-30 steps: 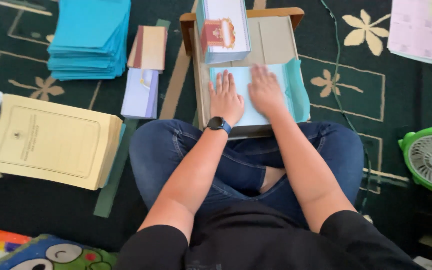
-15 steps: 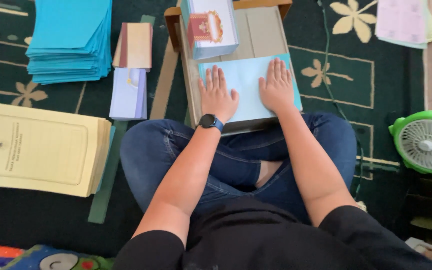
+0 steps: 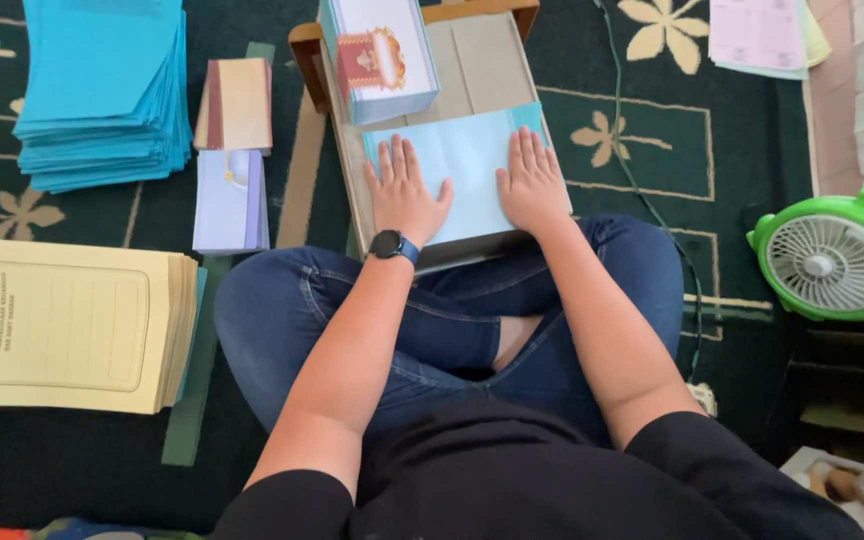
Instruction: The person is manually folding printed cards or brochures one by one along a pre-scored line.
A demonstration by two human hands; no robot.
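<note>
I sit cross-legged at a small wooden table [image 3: 502, 60]. A light blue sheet [image 3: 467, 165] lies on its near part. My left hand [image 3: 404, 190], with a black watch on the wrist, presses flat on the sheet's left side. My right hand [image 3: 532, 180] lies flat on its right side, fingers spread. Behind the sheet, on the table's far left, rests a white box with a red and gold emblem [image 3: 377, 55].
A tall stack of blue sheets [image 3: 102, 90] and a pile of yellow folders [image 3: 62, 325] lie on the dark green carpet at left, with small booklets [image 3: 232, 150] between. A green fan [image 3: 837, 260] stands at right, a cable [image 3: 642, 190] runs past, pink papers [image 3: 757, 35] far right.
Both hands have slid apart across the blue sheet, smoothing it flat; the teal edge that showed at the sheet's right side is now narrower.
</note>
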